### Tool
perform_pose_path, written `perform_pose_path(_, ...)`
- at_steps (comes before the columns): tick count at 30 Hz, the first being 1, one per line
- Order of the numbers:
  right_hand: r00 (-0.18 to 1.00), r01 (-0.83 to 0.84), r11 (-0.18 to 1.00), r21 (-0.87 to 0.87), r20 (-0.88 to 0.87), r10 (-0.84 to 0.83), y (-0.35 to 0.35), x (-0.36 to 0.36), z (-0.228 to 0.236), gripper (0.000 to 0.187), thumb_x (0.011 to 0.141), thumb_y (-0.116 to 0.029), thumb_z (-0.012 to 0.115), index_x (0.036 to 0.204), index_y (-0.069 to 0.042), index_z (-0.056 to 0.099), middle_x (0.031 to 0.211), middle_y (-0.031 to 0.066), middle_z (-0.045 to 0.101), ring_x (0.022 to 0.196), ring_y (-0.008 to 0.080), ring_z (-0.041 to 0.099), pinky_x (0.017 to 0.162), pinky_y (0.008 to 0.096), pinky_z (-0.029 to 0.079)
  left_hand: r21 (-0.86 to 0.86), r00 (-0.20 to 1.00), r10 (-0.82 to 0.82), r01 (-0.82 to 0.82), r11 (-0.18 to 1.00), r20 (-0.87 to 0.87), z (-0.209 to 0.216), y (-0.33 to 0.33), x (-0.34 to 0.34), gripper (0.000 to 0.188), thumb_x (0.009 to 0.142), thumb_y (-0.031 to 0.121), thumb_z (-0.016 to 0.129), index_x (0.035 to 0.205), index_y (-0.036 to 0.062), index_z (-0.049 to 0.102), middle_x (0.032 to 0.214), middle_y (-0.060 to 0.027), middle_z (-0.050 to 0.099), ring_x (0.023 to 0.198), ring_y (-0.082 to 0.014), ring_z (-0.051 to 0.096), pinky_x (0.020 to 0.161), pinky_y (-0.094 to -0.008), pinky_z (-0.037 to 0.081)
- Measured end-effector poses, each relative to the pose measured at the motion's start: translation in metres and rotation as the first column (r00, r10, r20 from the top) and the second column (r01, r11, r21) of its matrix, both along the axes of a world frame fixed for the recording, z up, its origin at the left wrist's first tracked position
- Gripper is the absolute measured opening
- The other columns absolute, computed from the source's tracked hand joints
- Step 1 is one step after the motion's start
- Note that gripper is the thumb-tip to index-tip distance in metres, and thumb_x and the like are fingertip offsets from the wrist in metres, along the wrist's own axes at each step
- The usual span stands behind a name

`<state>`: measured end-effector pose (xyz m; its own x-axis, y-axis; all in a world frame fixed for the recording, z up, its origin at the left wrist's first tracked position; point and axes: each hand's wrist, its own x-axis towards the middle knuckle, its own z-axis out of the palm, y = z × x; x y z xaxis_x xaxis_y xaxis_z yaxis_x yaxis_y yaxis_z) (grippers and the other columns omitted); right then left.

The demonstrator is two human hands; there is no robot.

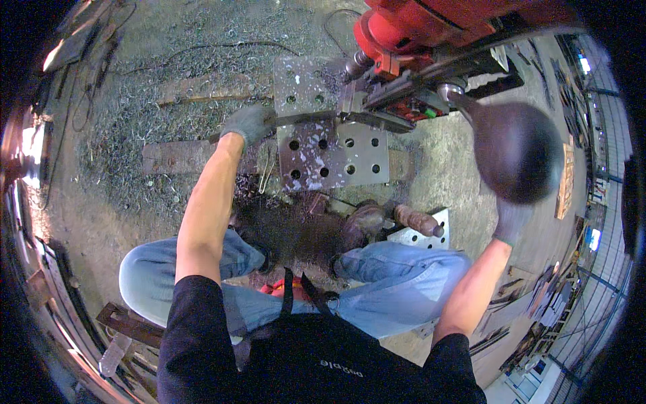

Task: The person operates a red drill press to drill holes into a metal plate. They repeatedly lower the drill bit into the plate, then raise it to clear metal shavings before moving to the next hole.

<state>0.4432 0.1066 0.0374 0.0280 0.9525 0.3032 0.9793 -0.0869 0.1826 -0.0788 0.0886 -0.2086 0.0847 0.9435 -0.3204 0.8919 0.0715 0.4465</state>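
My left hand (247, 124), in a grey glove, is closed around the left part of a long dark flat metal bar (306, 119). The bar lies across a steel plate (336, 155) with rows of round holes and runs right, beneath a red drilling machine (431, 27). At the machine's right side, my gloved right hand (515, 219) is at the large black ball knob (521, 151) of a lever. The knob hides the fingers, though the hand appears closed on it. A metal spindle part (359, 64) points down toward the plate beside the bar.
Curly metal shavings (195, 74) cover the floor to the left and beyond. A rusty flat strip (175, 156) lies left of the plate. Between my knees are a brownish bottle (418, 220) and a lighter holed plate (431, 236). A thin cable (256, 44) crosses the shavings.
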Motion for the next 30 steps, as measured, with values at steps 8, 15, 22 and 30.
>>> perform_pose_path(8,0.998,0.067,0.998,-0.021,0.018,-0.067,0.003,-0.052,0.013,0.036,0.087,-0.046,0.063,0.104,-0.015,0.068,0.099,0.0117,0.07,0.092,0.0338,0.068,0.074,0.0425,0.052,0.171,0.622,0.783,-0.774,0.61,0.023,-0.032,0.1,-0.102,0.033,0.093,0.036,0.053,0.113,0.0122,0.065,0.11,-0.0184,0.068,0.106,-0.0376,0.065,0.089,-0.0497,0.05)
perform_pose_path(15,0.99,0.122,0.989,-0.084,-0.06,-0.127,-0.002,-0.037,0.014,0.036,0.089,-0.045,0.061,0.106,-0.014,0.068,0.102,0.0125,0.07,0.094,0.0353,0.067,0.076,0.0428,0.052,0.2,0.863,0.425,-0.483,0.853,0.272,-0.012,0.04,-0.026,0.038,0.093,0.037,0.054,0.118,0.0115,0.063,0.114,-0.0185,0.066,0.103,-0.0398,0.063,0.088,-0.047,0.05)
perform_pose_path(22,0.997,0.023,0.999,-0.045,0.07,-0.02,0.005,-0.001,-0.01,0.035,0.09,-0.042,0.062,0.105,-0.012,0.068,0.103,0.0126,0.07,0.095,0.0343,0.068,0.076,0.0422,0.052,-0.062,0.783,0.623,-0.622,0.781,-0.005,-0.014,0.062,0.003,0.036,0.088,0.032,0.056,0.115,0.0092,0.065,0.118,-0.0208,0.065,0.109,-0.0415,0.062,0.093,-0.0485,0.05)
perform_pose_path(30,0.988,0.149,0.987,-0.065,-0.033,-0.151,-0.001,-0.051,0.018,0.029,0.09,-0.041,0.061,0.102,-0.015,0.069,0.095,0.0116,0.071,0.085,0.0349,0.068,0.071,0.0429,0.052,0.086,0.767,0.53,-0.593,0.8,0.361,-0.014,0.024,-0.028,0.034,0.089,0.032,0.057,0.108,0.0058,0.066,0.106,-0.0224,0.068,0.102,-0.0414,0.064,0.087,-0.0474,0.05)
